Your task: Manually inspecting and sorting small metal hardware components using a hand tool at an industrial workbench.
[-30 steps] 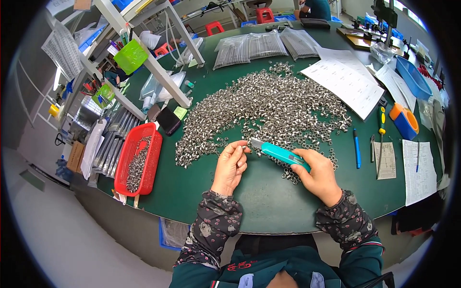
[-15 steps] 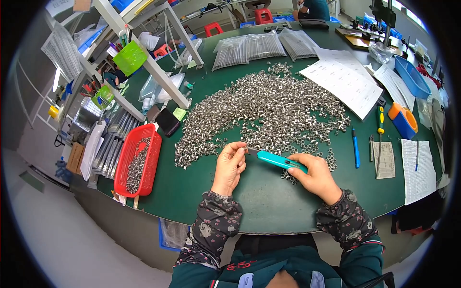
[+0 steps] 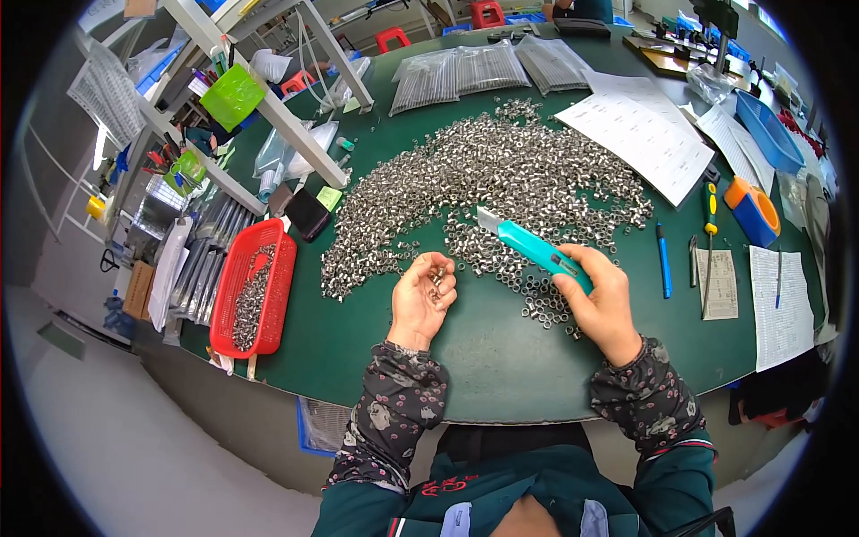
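Observation:
My left hand [image 3: 422, 297] is cupped palm-up over the green table [image 3: 501, 358] and holds a few small metal rings in its fingers. My right hand [image 3: 601, 300] grips a teal utility knife [image 3: 530, 245] by its handle, the blade end pointing up-left toward the large heap of small metal rings [image 3: 501, 179] spread over the table's middle. Loose rings lie scattered between my hands and under the knife.
A red basket [image 3: 253, 297] with metal parts sits at the left edge. Bags of parts [image 3: 488, 70] and paper sheets [image 3: 640, 134] lie at the back. A blue pen [image 3: 663, 259], a screwdriver [image 3: 709, 237], an orange-blue tape holder [image 3: 752, 210] and a blue tray [image 3: 769, 130] are on the right.
My left hand has let go of the knife tip, drawn back and turned palm-up with rings in it. My right hand has swung the knife up and to the right.

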